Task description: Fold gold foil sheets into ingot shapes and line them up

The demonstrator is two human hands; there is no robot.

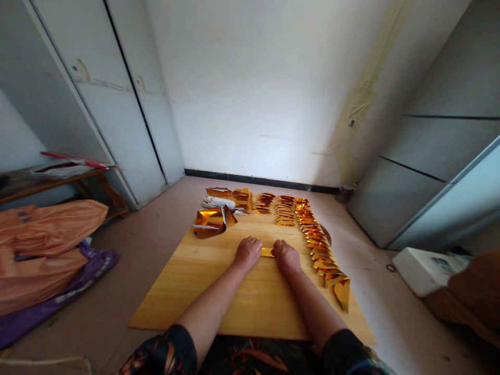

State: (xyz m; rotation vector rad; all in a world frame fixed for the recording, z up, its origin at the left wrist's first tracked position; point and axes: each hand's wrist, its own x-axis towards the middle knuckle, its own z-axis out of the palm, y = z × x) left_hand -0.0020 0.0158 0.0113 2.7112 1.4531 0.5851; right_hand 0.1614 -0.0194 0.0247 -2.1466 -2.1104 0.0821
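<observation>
A narrow strip of gold foil paper (267, 252) lies across the middle of the wooden board, its two ends under my hands. My left hand (249, 252) is closed at its left end, fingers curled down. At the right end my right hand (286, 255) is closed in the same way. The fingertips of both hands are partly hidden by the knuckles. A long row of folded gold foil pieces (321, 245) runs down the board's right side. Two shorter rows, one of folded foil (285, 210) and another of foil pieces (264, 203), lie toward the back.
The wooden board (187, 291) stands over a tiled floor. At its back left are a loose gold foil sheet (211, 221), a white roll (219, 203) and gold foil stacks (242, 199). A fridge (433, 156) and white box (422, 268) stand right, orange bags (50, 224) left.
</observation>
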